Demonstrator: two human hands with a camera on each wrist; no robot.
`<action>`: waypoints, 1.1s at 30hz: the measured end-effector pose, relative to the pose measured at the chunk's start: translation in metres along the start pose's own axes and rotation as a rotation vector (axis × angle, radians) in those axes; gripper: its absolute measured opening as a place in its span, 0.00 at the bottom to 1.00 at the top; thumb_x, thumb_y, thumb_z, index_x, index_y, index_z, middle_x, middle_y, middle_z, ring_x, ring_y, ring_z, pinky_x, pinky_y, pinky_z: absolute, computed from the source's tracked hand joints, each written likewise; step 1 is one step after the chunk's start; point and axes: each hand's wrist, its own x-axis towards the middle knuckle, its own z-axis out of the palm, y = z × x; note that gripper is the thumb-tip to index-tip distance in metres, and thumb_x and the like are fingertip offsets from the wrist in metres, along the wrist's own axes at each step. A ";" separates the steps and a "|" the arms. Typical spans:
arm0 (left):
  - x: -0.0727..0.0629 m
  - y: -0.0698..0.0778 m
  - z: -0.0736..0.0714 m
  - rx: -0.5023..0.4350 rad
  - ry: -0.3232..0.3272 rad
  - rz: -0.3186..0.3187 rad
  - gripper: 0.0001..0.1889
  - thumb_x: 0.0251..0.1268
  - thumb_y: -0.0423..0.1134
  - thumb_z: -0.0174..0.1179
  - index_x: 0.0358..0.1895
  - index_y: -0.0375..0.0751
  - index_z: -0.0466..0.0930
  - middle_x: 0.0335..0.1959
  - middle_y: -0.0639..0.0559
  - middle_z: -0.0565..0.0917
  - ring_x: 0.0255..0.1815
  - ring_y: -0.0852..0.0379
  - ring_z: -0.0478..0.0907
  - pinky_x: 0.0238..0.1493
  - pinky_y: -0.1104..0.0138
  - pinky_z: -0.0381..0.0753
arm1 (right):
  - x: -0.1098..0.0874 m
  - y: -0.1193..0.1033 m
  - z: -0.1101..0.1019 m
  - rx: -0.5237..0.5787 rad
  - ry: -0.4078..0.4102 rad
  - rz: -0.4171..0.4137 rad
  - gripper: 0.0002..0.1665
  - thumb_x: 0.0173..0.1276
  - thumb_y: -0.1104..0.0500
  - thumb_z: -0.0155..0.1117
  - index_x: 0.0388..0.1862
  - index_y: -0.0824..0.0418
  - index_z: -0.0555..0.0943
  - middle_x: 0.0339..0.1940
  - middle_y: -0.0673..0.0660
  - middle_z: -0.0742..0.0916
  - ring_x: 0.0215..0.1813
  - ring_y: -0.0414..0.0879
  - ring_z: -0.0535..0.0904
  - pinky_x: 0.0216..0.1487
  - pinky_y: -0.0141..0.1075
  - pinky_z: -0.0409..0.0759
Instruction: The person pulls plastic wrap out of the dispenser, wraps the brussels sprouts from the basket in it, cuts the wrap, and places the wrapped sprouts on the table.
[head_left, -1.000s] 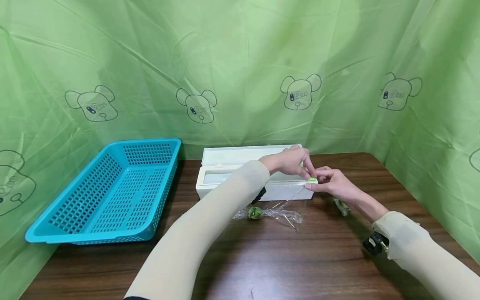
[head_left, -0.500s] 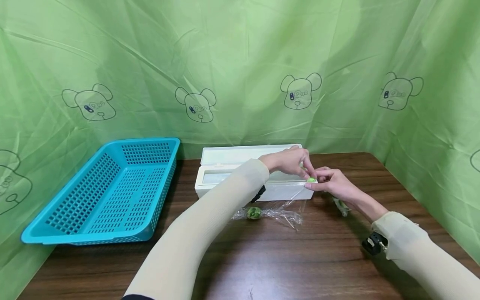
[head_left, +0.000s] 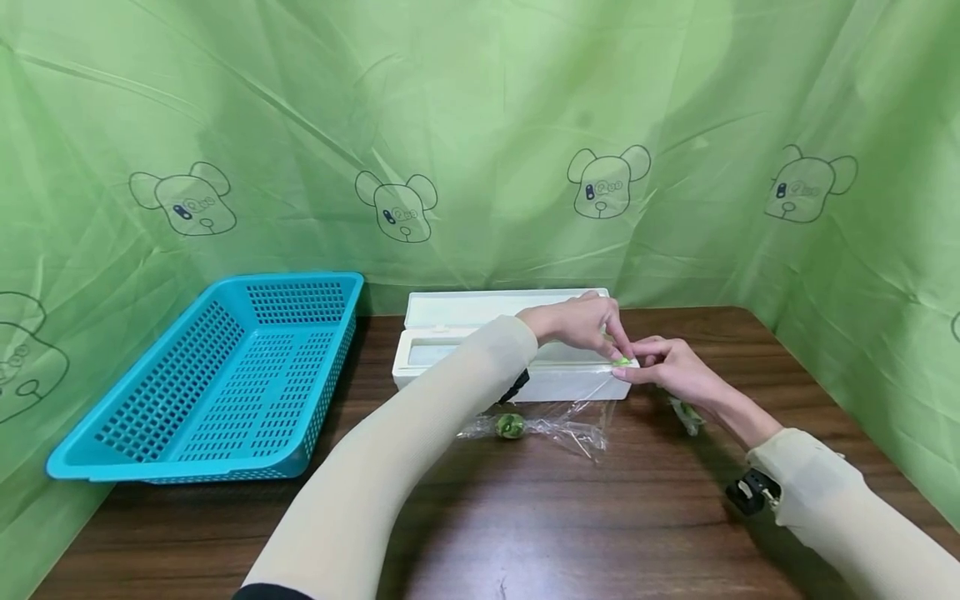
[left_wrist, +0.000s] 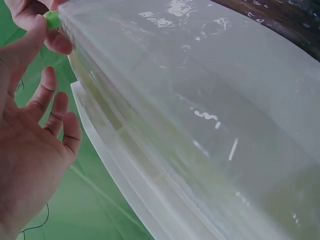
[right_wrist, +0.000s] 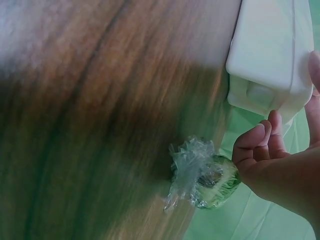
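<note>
A white cling film dispenser (head_left: pixel 570 385) with its lid raised stands near the back of the table. My left hand (head_left: pixel 581 323) reaches across it and pinches the small green slide cutter (left_wrist: pixel 52 19) at the dispenser's right end. At that same corner my right hand (head_left: pixel 670 369) grips the dispenser, thumb at the front. Clear cling film (left_wrist: pixel 200 85) lies taut over the dispenser and hangs down its front. A green round piece of produce (head_left: pixel 510 426) in twisted film lies before it. Another film-wrapped green piece (right_wrist: pixel 217 182) is beside my right wrist, partly hidden in the head view.
A blue perforated basket (head_left: pixel 180 473) stands on the left of the dark wooden table (head_left: pixel 570 525). Green cloth (head_left: pixel 480 108) printed with bear faces hangs behind and along both sides.
The head view has shifted slightly. Both hands keep their places at the dispenser's right end, with no clear movement of the cutter.
</note>
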 end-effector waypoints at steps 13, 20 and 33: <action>-0.007 0.008 -0.003 0.085 -0.004 -0.057 0.12 0.66 0.45 0.74 0.51 0.62 0.93 0.50 0.61 0.81 0.52 0.57 0.68 0.53 0.67 0.67 | -0.001 -0.003 -0.002 -0.031 -0.003 0.009 0.34 0.66 0.53 0.80 0.68 0.63 0.82 0.41 0.60 0.75 0.45 0.49 0.68 0.41 0.37 0.68; -0.024 0.000 -0.009 0.082 -0.025 -0.077 0.10 0.65 0.43 0.75 0.48 0.60 0.94 0.44 0.59 0.82 0.50 0.57 0.70 0.56 0.68 0.65 | -0.002 -0.003 -0.004 -0.045 -0.007 0.004 0.35 0.66 0.51 0.80 0.70 0.58 0.82 0.37 0.57 0.71 0.44 0.49 0.67 0.42 0.37 0.69; -0.061 -0.014 -0.010 0.071 -0.014 -0.105 0.09 0.65 0.43 0.74 0.47 0.58 0.94 0.45 0.56 0.80 0.51 0.56 0.71 0.59 0.67 0.65 | 0.000 -0.002 -0.001 -0.066 -0.016 0.006 0.35 0.67 0.52 0.78 0.71 0.59 0.81 0.36 0.55 0.70 0.46 0.50 0.66 0.45 0.39 0.70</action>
